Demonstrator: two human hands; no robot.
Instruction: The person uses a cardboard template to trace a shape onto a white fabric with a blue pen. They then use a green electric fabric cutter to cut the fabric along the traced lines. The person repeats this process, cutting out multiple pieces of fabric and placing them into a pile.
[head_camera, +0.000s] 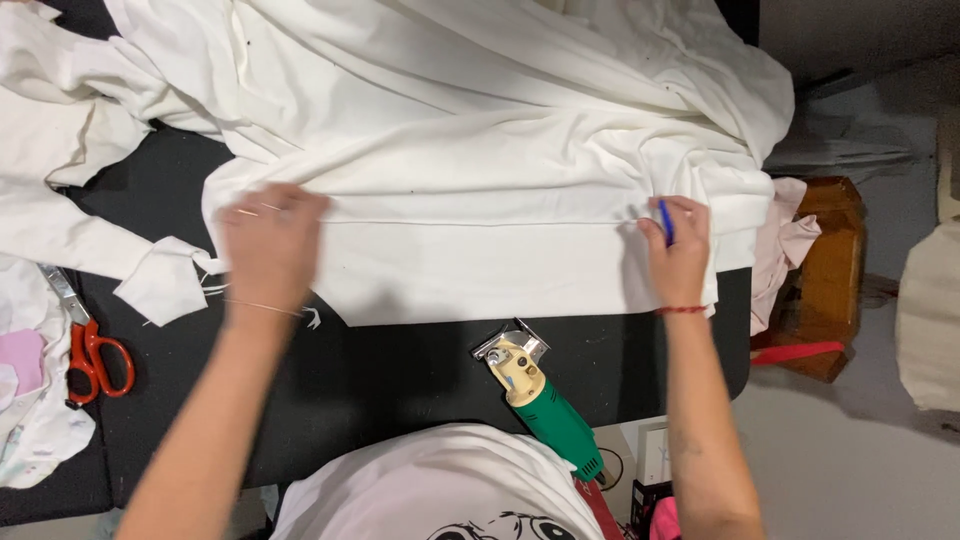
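A large white cloth (480, 190) lies folded across a black table (400, 370). My left hand (270, 245) presses flat on the cloth's folded left part, fingers spread. At the cloth's right edge my right hand (678, 250) rests on the fabric, fingers closed around a thin blue pen (665, 220). A green and cream electric fabric cutter (540, 400) lies on the table near my body, between my two arms.
Red-handled scissors (90, 350) lie at the table's left, beside white fabric scraps (160, 280). A wooden stool (830, 270) with pale pink cloth stands off the table's right edge. Grey floor lies beyond.
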